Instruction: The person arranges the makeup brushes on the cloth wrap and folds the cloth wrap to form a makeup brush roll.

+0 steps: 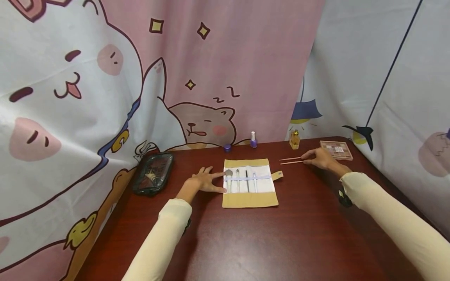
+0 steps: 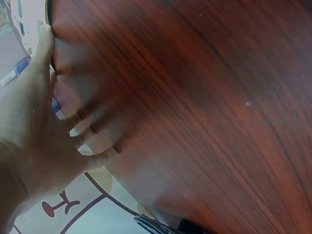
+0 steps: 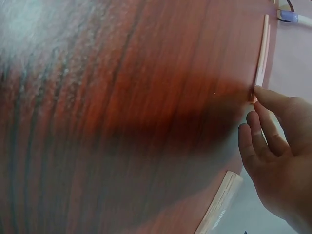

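On the table lies an unfolded tan and white brush roll (image 1: 250, 200) holding several makeup brushes (image 1: 229, 181) under a pale strap. My left hand (image 1: 203, 181) rests at its left edge, index finger and thumb straight and spread on the edge. The other fingers reach down to the tabletop in the left wrist view. To the right of the roll, my right hand (image 1: 319, 158) pinches the near ends of two thin, light-coloured sticks (image 3: 263, 53) between thumb and index finger. The sticks lie side by side, pointing left, low over the table.
A dark, clear-topped pouch (image 1: 153, 173) lies at the left. Along the back edge stand a small purple jar (image 1: 227, 148), a purple nail polish bottle (image 1: 253, 139) and a yellow perfume bottle (image 1: 295, 140). A makeup palette (image 1: 336, 150) lies at the back right. Printed cloth hangs behind the table (image 1: 242, 242).
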Motion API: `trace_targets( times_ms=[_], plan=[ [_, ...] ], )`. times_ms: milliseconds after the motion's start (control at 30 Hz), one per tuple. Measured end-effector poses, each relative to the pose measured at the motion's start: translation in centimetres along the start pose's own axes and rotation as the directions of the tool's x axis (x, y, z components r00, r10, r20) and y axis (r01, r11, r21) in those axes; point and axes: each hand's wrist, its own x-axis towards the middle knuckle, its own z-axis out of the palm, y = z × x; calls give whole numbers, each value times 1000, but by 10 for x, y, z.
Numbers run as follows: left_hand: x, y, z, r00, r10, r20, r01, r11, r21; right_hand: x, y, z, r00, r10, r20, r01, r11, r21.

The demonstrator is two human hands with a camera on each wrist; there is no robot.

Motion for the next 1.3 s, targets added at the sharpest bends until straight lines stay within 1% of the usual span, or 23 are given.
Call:
trace_targets(
  times_ms=[100, 267, 333, 433, 533, 700, 833, 967, 1133, 1300],
  plan=[
    [0, 1, -1, 1000, 3, -2, -3, 1000, -4, 0, 2, 0, 1000, -21, 5, 21, 1000, -17],
    [0, 2, -3, 1000, 7, -3, -7, 1000, -9, 1, 5, 0, 996, -86, 12, 86, 995, -55],
    [0, 2, -3, 1000, 7, -3, -7, 1000, -7, 0, 5, -1, 995, -100, 11, 101, 991, -83],
    [1, 2, -3, 1000, 6, -2, -6, 1000, -1, -2, 3, -1, 995, -99, 9, 100, 989, -111],
    [2, 3, -2, 1000, 3, -1, -3, 1000, 3, -4, 1, -3, 995, -104, 12, 104, 988, -117],
    [0, 4, -3, 1000, -4, 1, 4, 1000, 1, -7, -2, -6, 993, -116, 25, 117, 991, -66],
    [-2, 3, -2, 1000, -2, 5, 2, 1000, -2, -9, -5, -8, 994, -93, 53, 92, 995, 22],
    [-2, 1, 0, 1000, 3, 7, -3, 1000, -7, -11, -12, -10, 995, -84, 55, 81, 995, 58],
    [0, 0, 2, 1000, 4, 5, -4, 1000, -7, -12, -21, -15, 993, -117, 14, 116, 992, 57],
    [-1, -1, 1, 1000, 5, 7, -5, 1000, -5, -11, -29, -18, 980, -183, -85, 185, 983, 16]
  ],
)
